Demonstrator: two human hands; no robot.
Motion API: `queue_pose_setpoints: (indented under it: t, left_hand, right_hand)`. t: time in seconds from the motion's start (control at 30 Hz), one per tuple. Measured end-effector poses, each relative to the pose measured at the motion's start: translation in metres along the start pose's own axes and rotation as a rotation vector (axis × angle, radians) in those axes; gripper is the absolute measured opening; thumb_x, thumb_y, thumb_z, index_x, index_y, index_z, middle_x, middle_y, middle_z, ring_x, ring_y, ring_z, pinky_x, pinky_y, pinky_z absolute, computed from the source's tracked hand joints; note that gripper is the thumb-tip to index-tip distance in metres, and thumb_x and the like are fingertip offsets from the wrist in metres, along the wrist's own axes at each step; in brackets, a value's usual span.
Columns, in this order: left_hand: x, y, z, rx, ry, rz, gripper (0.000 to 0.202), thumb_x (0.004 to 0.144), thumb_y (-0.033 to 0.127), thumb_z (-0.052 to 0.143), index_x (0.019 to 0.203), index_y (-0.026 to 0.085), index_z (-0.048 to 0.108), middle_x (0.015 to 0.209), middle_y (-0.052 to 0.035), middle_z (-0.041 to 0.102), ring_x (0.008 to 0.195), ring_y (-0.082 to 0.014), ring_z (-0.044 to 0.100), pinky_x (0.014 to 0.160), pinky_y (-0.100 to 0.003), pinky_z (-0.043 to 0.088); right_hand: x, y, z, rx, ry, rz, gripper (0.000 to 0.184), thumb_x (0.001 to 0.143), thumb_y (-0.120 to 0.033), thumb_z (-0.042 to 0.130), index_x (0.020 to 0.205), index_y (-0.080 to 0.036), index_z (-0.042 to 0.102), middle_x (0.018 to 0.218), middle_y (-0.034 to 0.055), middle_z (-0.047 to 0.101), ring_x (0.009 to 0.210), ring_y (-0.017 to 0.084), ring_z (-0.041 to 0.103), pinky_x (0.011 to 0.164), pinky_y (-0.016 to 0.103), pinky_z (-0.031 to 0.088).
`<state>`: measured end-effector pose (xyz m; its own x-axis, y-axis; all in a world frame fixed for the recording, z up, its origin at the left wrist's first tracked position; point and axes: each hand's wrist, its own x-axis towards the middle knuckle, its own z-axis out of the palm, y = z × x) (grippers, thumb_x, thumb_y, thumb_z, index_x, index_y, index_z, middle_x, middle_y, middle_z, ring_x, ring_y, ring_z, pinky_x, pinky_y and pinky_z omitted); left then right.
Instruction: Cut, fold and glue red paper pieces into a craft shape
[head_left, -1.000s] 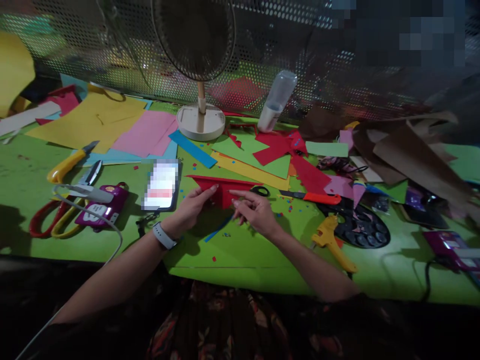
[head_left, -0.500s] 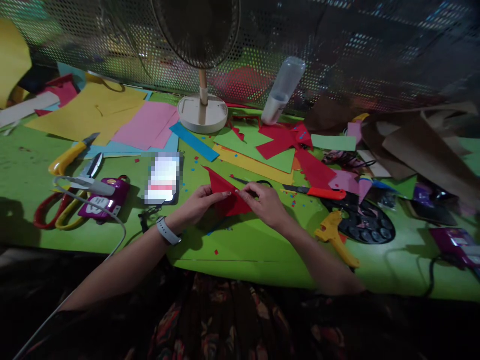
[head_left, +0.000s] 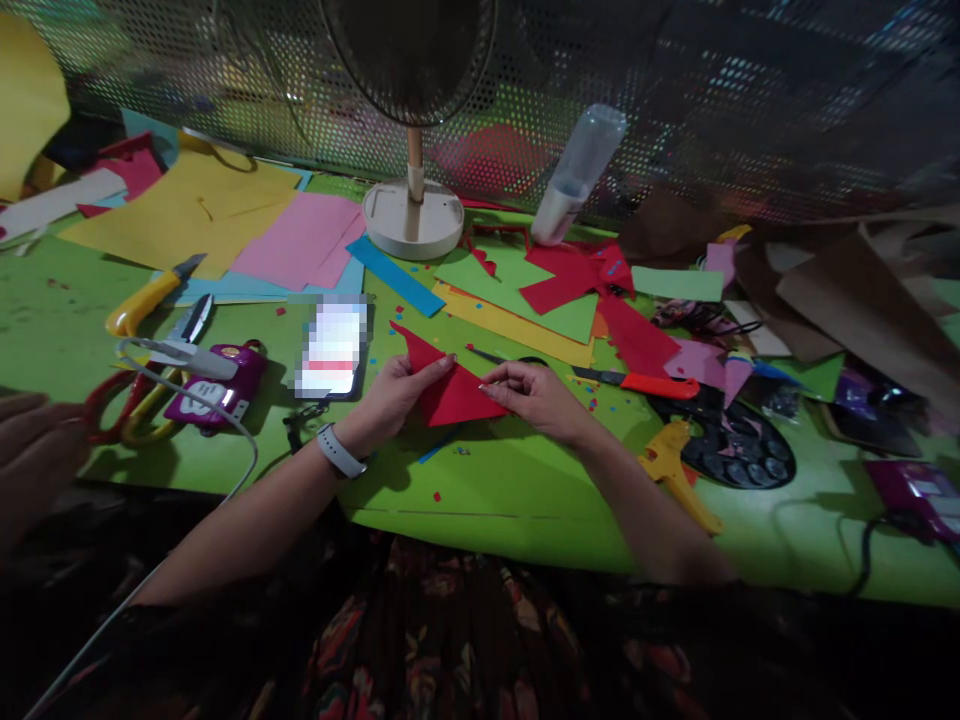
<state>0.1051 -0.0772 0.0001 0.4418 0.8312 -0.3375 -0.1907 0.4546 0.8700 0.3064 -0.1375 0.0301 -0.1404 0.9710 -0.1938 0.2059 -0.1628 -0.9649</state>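
A folded piece of red paper (head_left: 459, 398), roughly triangular, is held just above the green table in front of me. My left hand (head_left: 388, 408), with a pale watch strap on its wrist, grips the paper's left side, thumb on top. My right hand (head_left: 536, 400) pinches the right corner between thumb and fingers. Just behind the paper lie dark-handled scissors (head_left: 486, 354), partly hidden by my right hand. A thin blue strip (head_left: 436, 448) lies under the near side of the paper.
Another person's hand (head_left: 37, 450) is at the left edge near large scissors (head_left: 105, 405). A phone (head_left: 330, 345), purple device (head_left: 217, 385) and cable lie left. A fan (head_left: 412, 225) stands behind. Right are an orange cutter (head_left: 660, 386), yellow glue gun (head_left: 679, 475) and black palette (head_left: 772, 460).
My right hand has moved slightly away from my left, out to the paper's right corner, showing more of the red paper. Another person's hand has come in at the left edge.
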Motion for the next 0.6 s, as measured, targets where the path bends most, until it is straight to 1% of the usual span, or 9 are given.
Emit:
queue_pose_setpoints:
  t: [0.07, 0.17, 0.23, 0.3, 0.37, 0.47, 0.53, 0.6]
  left_hand:
    - [0.001, 0.002, 0.001, -0.031, 0.049, 0.002, 0.024, 0.071, 0.035, 0.079, 0.083, 0.015, 0.073, 0.078, -0.0066, 0.074, 0.063, -0.0151, 0.066, 0.056, -0.024, 0.052]
    - [0.003, 0.007, 0.001, -0.092, 0.129, -0.016, 0.024, 0.068, 0.034, 0.081, 0.081, 0.015, 0.072, 0.077, -0.0071, 0.074, 0.066, -0.0168, 0.068, 0.059, -0.026, 0.055]
    - [0.003, 0.009, 0.002, -0.115, 0.142, -0.033, 0.025, 0.067, 0.033, 0.082, 0.080, 0.015, 0.073, 0.078, -0.0073, 0.075, 0.066, -0.0177, 0.068, 0.060, -0.027, 0.056]
    - [0.002, 0.008, 0.002, -0.106, 0.127, -0.031, 0.025, 0.067, 0.034, 0.081, 0.081, 0.015, 0.073, 0.078, -0.0073, 0.075, 0.067, -0.0181, 0.069, 0.060, -0.028, 0.056]
    - [0.000, 0.006, 0.002, -0.072, 0.099, -0.007, 0.025, 0.068, 0.034, 0.081, 0.083, 0.015, 0.073, 0.078, -0.0069, 0.075, 0.067, -0.0179, 0.068, 0.060, -0.027, 0.055]
    - [-0.001, 0.002, 0.002, -0.026, 0.045, 0.017, 0.027, 0.070, 0.036, 0.079, 0.086, 0.016, 0.073, 0.079, -0.0069, 0.075, 0.065, -0.0173, 0.068, 0.058, -0.026, 0.055]
    - [-0.002, 0.001, 0.001, -0.024, 0.033, 0.007, 0.028, 0.069, 0.036, 0.080, 0.088, 0.016, 0.073, 0.081, -0.0070, 0.075, 0.066, -0.0171, 0.068, 0.059, -0.027, 0.055]
    - [-0.001, 0.002, 0.001, -0.036, 0.037, -0.007, 0.028, 0.068, 0.035, 0.081, 0.087, 0.016, 0.072, 0.082, -0.0071, 0.075, 0.067, -0.0171, 0.068, 0.061, -0.027, 0.055]
  right_hand:
    - [0.001, 0.000, -0.006, 0.025, 0.060, -0.004, 0.027, 0.074, -0.041, 0.072, 0.088, -0.018, 0.068, 0.072, 0.0005, 0.065, 0.064, 0.011, 0.056, 0.060, 0.026, 0.045]
    - [0.004, 0.002, -0.015, 0.124, 0.170, -0.035, 0.028, 0.074, -0.043, 0.072, 0.088, -0.019, 0.068, 0.070, -0.0001, 0.066, 0.062, 0.011, 0.057, 0.060, 0.025, 0.047]
    - [0.006, 0.004, -0.018, 0.191, 0.209, -0.037, 0.031, 0.074, -0.046, 0.072, 0.089, -0.020, 0.067, 0.065, -0.0014, 0.065, 0.058, 0.010, 0.056, 0.059, 0.025, 0.047]
    - [0.007, 0.004, -0.017, 0.213, 0.191, -0.012, 0.033, 0.076, -0.050, 0.069, 0.089, -0.020, 0.067, 0.063, -0.0019, 0.063, 0.055, 0.010, 0.055, 0.057, 0.025, 0.046]
    - [0.005, 0.003, -0.013, 0.183, 0.120, 0.016, 0.035, 0.076, -0.052, 0.068, 0.086, -0.019, 0.068, 0.065, -0.0011, 0.064, 0.058, 0.011, 0.056, 0.057, 0.025, 0.045]
    - [0.002, 0.003, -0.002, 0.106, 0.021, 0.040, 0.032, 0.073, -0.049, 0.072, 0.078, -0.018, 0.065, 0.067, -0.0005, 0.064, 0.060, 0.012, 0.057, 0.057, 0.025, 0.045]
    - [0.000, 0.003, 0.003, 0.079, -0.007, 0.049, 0.030, 0.071, -0.046, 0.074, 0.076, -0.018, 0.063, 0.067, -0.0006, 0.064, 0.060, 0.012, 0.057, 0.057, 0.026, 0.045]
    - [0.000, 0.003, 0.006, 0.063, -0.007, 0.048, 0.028, 0.072, -0.044, 0.073, 0.076, -0.018, 0.063, 0.066, -0.0010, 0.062, 0.058, 0.011, 0.055, 0.056, 0.026, 0.043]
